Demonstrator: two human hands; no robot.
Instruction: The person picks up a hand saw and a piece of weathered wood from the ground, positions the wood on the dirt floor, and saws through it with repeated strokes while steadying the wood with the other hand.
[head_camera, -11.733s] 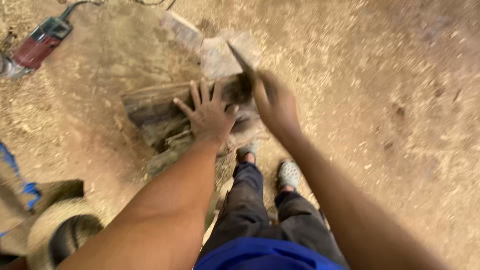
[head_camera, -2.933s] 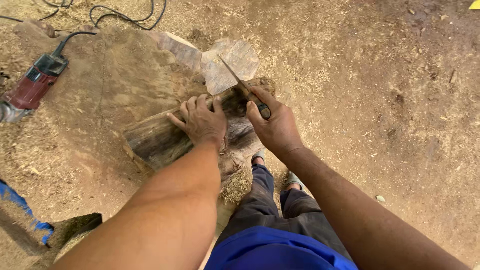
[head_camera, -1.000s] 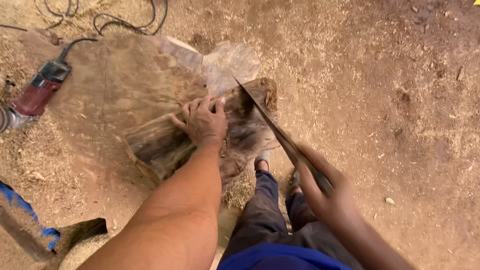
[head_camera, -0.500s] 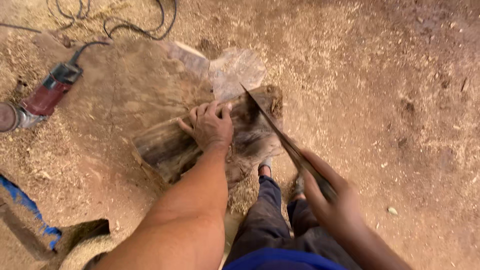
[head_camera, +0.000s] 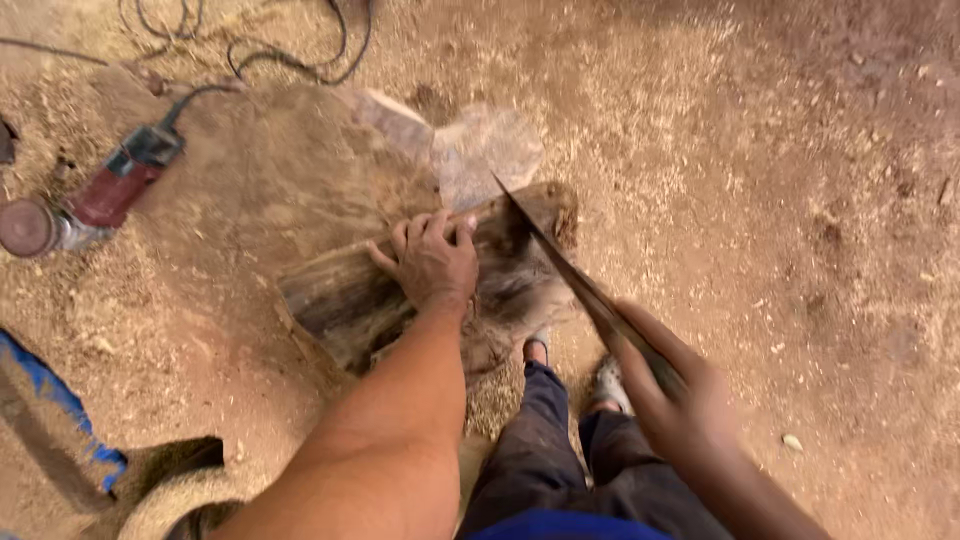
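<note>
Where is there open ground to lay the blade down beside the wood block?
Open sawdust-strewn ground lies right of the wood block and the blade held by the right hand. It is crowded left of the block, by the red power tool and its cable. The left hand rests on the block; feet stand just below.

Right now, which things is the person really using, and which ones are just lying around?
In use:
- wood block, held down by the left hand
- long blade, gripped in the right hand

Lying about:
- red power tool with its black cord
- pale stones
- sawdust on the dirt
</note>
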